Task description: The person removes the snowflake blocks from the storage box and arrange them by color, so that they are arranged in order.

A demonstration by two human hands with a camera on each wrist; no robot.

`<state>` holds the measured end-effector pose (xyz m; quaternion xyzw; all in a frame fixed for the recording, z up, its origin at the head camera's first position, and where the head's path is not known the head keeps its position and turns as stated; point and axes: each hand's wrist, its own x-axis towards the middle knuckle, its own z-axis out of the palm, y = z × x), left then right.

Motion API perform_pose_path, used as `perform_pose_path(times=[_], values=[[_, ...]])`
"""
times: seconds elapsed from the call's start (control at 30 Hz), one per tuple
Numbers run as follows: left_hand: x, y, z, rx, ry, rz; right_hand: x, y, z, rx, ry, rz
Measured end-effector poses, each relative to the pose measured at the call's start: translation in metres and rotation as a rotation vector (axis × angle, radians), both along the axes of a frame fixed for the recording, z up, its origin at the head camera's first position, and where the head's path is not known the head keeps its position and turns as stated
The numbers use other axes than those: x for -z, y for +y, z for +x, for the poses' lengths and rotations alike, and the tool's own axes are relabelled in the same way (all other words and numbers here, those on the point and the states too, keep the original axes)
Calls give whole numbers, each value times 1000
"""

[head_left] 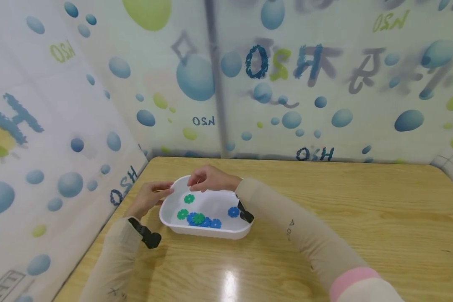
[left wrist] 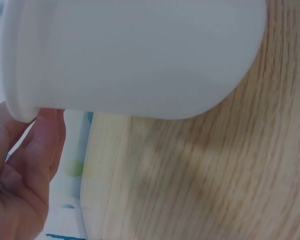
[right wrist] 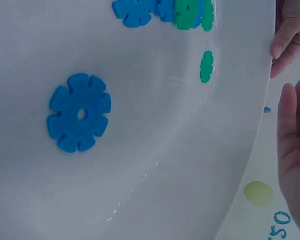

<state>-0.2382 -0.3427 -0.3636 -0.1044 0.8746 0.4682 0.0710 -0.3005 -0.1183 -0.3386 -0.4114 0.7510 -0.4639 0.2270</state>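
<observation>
A white plastic basin [head_left: 207, 231] stands on the table with flower-shaped plastic discs inside. My left hand [head_left: 148, 199] holds its left end, thumb at the rim and fingers beneath, as the basin's outer wall [left wrist: 140, 60] shows in the left wrist view. Over the far side of the basin hovers my right hand [head_left: 211, 179], fingers loosely bent, with nothing visible in them. Green discs [head_left: 189, 198] lie toward the left, and several blue discs [head_left: 216, 223] cluster along the near side. One blue disc [right wrist: 80, 114] lies apart, below my right wrist.
The wooden table [head_left: 343, 209] stretches far to the right of the basin. A wall covering [head_left: 309, 105] printed with bubbles and letters rises behind the table, and another stands close along its left edge.
</observation>
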Motion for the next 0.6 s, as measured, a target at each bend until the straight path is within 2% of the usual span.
perform_pose_path(times=[0.27,0.43,0.6], values=[[0,2,-2,-1,0,-6,12,-8,-1,-27,-4,41],[0,3,-1,-1,10,0,26,-14,2,-88,-48,141],[-2,2,2,-2,22,-1,31,-15,4,-131,-59,239]])
